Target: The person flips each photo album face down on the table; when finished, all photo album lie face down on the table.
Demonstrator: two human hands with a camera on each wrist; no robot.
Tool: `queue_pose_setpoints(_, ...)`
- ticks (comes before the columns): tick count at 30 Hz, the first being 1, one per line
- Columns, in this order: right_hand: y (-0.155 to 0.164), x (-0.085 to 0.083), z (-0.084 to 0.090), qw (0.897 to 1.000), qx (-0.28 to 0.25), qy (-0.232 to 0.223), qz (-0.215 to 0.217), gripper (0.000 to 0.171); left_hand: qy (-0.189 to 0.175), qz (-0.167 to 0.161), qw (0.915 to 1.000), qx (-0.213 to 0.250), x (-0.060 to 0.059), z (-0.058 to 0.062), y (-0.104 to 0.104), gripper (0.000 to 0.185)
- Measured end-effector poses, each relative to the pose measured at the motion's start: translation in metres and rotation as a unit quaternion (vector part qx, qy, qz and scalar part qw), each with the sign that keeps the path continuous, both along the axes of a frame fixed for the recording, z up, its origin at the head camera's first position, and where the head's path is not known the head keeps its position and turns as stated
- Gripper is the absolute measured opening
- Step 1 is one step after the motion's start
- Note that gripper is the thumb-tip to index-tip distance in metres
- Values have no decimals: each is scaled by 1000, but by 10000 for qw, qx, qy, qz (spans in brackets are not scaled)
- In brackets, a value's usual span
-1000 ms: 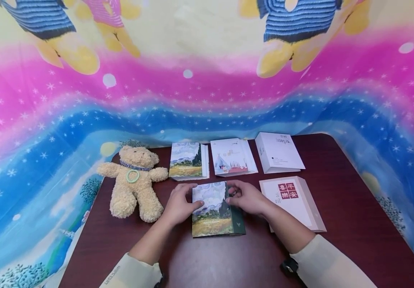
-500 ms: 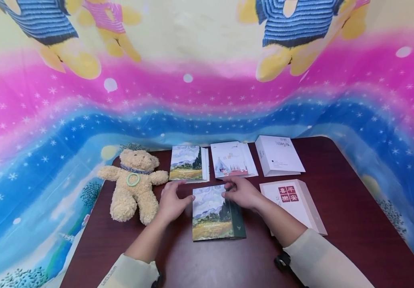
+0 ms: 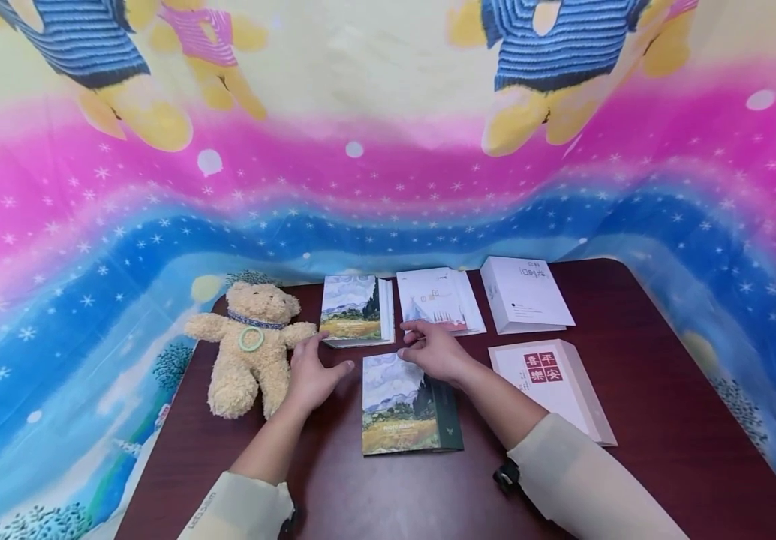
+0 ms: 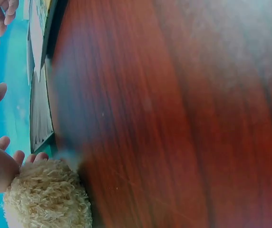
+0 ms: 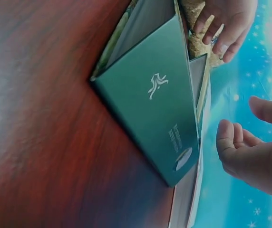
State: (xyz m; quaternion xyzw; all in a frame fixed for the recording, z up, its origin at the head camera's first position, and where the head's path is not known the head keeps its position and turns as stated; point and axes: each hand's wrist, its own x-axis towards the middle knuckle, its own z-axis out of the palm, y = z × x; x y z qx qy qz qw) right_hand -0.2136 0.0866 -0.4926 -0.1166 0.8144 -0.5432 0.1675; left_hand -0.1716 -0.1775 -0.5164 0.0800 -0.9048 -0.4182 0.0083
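Note:
A photo album (image 3: 395, 412) with a painted landscape cover lies flat on the dark table, its green spine to the right. To its left, my left hand (image 3: 314, 375) is held spread, thumb apart from the fingers, near the teddy bear (image 3: 256, 345); whether it touches the bear I cannot tell. My right hand (image 3: 437, 352) hovers over the album's top right corner with fingers loosely bent, holding nothing. In the right wrist view the album's green spine (image 5: 150, 104) shows a pale emblem, and the right hand (image 5: 255, 152) is apart from it.
Along the back stand a second landscape-covered album (image 3: 350, 307), a white album with a tent drawing (image 3: 435, 296) and a white album with dark lettering (image 3: 526, 296). A pale album with red square characters (image 3: 550, 390) lies at right. Patterned cloth (image 3: 388, 217) hangs behind the table.
Both hands have come off the photo album's edges. My left hand moved left toward the bear, and my right hand shifted up and left. The album stays in place.

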Motion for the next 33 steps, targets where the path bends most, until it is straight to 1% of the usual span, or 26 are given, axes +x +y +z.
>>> queue_pose_setpoints(7, -16, -8, 2, 9997, -257, -34, -8, 60, -227, 84, 9996, 160, -6, 5, -3, 90)
queue_pose_setpoints(13, -26, -14, 3, 9998, -212, -35, -27, 61, -289, 208, 9991, 240, -13, 6, -3, 92)
queue_pose_setpoints(17, -31, -18, -1, 9999, -163, -30, -37, 62, -331, 306, 9984, 327, -18, 5, -4, 92)
queue_pose_setpoints(26, -40, -29, -11, 9995, -195, -235, 121, 70, -583, 465, 9960, 492, -27, 2, -4, 93)
queue_pose_setpoints(31, -44, -33, -16, 9998, -49, -206, 55, 71, -560, 444, 9960, 541, -32, 0, -3, 91)
queue_pose_setpoints(33, -46, -36, -19, 9999, 70, -104, 58, 72, -546, 451, 9958, 580, -33, -2, -3, 92)
